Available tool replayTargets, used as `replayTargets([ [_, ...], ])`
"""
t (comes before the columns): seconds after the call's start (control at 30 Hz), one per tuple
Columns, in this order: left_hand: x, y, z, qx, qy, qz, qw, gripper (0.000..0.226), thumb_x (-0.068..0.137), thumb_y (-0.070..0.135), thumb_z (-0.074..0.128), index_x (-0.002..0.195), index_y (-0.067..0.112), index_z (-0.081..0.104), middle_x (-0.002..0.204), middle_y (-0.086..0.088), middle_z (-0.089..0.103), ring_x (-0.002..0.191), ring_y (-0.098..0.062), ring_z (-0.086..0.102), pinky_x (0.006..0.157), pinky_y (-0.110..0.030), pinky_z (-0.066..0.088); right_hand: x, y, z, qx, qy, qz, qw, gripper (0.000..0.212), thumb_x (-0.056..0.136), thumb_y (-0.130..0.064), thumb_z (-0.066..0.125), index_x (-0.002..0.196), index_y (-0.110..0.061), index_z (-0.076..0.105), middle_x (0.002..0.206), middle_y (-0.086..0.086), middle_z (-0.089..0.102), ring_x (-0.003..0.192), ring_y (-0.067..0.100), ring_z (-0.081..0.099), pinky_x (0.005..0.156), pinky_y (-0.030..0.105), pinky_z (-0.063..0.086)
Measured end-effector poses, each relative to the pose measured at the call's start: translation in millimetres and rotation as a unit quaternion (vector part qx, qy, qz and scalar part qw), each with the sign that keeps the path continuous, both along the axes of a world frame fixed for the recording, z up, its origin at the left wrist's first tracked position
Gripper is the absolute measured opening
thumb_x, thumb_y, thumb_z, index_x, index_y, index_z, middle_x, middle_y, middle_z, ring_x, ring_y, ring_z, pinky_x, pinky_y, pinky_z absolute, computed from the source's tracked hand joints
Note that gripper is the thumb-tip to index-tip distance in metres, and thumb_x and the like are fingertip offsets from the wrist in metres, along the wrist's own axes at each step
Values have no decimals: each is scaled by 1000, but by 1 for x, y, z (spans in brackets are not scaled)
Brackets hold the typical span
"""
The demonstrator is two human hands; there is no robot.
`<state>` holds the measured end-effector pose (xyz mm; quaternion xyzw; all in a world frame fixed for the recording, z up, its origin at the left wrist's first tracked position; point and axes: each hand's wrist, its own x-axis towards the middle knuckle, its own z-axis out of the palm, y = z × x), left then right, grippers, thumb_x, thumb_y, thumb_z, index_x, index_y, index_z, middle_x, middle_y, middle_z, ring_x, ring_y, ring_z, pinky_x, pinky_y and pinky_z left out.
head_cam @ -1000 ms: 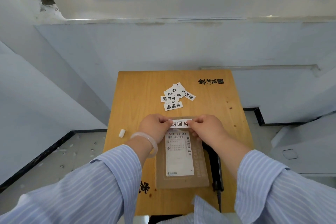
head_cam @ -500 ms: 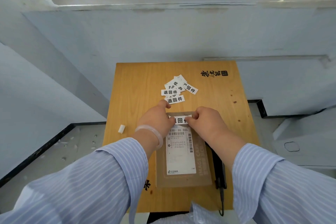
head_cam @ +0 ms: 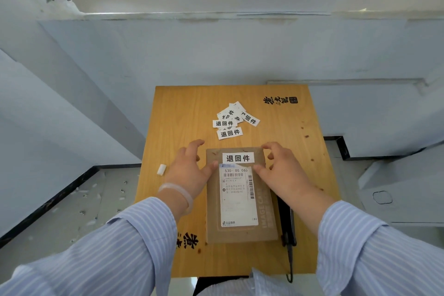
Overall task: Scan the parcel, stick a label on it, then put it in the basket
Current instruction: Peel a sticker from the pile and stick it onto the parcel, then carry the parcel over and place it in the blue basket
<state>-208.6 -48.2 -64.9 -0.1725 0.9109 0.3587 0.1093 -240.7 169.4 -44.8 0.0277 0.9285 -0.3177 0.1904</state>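
The flat cardboard parcel (head_cam: 240, 196) lies on the wooden table (head_cam: 182, 113), the return label (head_cam: 238, 158) stuck just above its shipping label (head_cam: 237, 196). Both hands flank it, left hand (head_cam: 189, 170) and right hand (head_cam: 283, 170), fingers spread and gripping nothing. Best next: rub the label's corners flat, then pinch the long edges evenly to lift. No basket is in view.

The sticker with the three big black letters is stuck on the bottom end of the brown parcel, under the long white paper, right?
Not quite. The head view shows the sticker at the parcel's top end, above the long white paper, between the left hand and right hand.
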Motion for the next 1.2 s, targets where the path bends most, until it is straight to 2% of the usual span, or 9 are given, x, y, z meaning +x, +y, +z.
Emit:
replayTargets([
  [0.1,28,8,-5,-66,2,-78,995,76,77,64,59,142,49,22,142,0,32,122,-23,45,101,-42,44,27,-1,-4,2,-4,52,999,65,87,-41,64,143,-35,33,137,-3,41,122,16,46,101,37,45],
  [0.2,52,20,-10,-27,-72,-135,988,90,73,66,62,143,56,7,158,2,4,139,-27,25,110,-42,34,45,-1,-13,2,-44,84,995,81,83,-50,64,148,-43,17,147,-4,33,135,17,33,109,38,36],
  [0.27,60,25,-13,0,-120,-154,981,100,71,66,65,142,60,-5,161,3,-6,143,-30,22,112,-43,31,52,-1,-18,4,-66,112,992,93,79,-54,66,148,-47,5,150,-5,27,138,19,27,112,40,32],
  [0.4,59,29,-12,42,-127,-132,982,105,72,56,72,142,60,-6,162,-2,-5,144,-30,23,111,-40,32,56,2,-18,0,-68,148,987,101,76,-55,68,147,-50,-4,155,-8,17,140,17,23,114,39,28],
  [0.67,55,27,27,58,13,-76,995,104,70,45,78,138,66,1,161,2,6,141,-25,28,111,-39,34,44,4,23,-52,16,168,984,105,75,-45,76,146,-56,-1,161,-12,-6,147,12,8,114,32,19],
  [0.77,53,22,51,45,63,-50,996,103,71,43,78,139,64,3,160,-1,6,142,-25,27,110,-34,31,34,-3,42,-82,69,177,978,104,73,-42,78,145,-57,4,161,-12,-3,147,9,7,114,29,18],
  [0.87,57,13,67,35,109,-16,993,104,69,48,78,139,65,3,158,-4,13,140,-27,30,112,-39,32,26,-17,57,-115,121,192,967,101,71,-42,78,142,-62,10,161,-9,7,147,11,13,118,37,22],
  [1.0,77,-4,87,20,144,32,989,100,70,49,76,133,72,2,160,0,10,145,-24,18,115,-44,30,29,-43,72,-141,145,227,953,100,72,-41,79,145,-57,12,160,-11,11,146,11,15,117,40,26],
  [1.2,133,-46,115,8,171,102,980,98,72,44,76,135,69,5,157,5,12,141,-23,26,111,-46,37,65,-98,99,-154,166,286,931,99,74,-46,76,143,-61,6,153,-12,26,137,14,33,107,40,40],
])
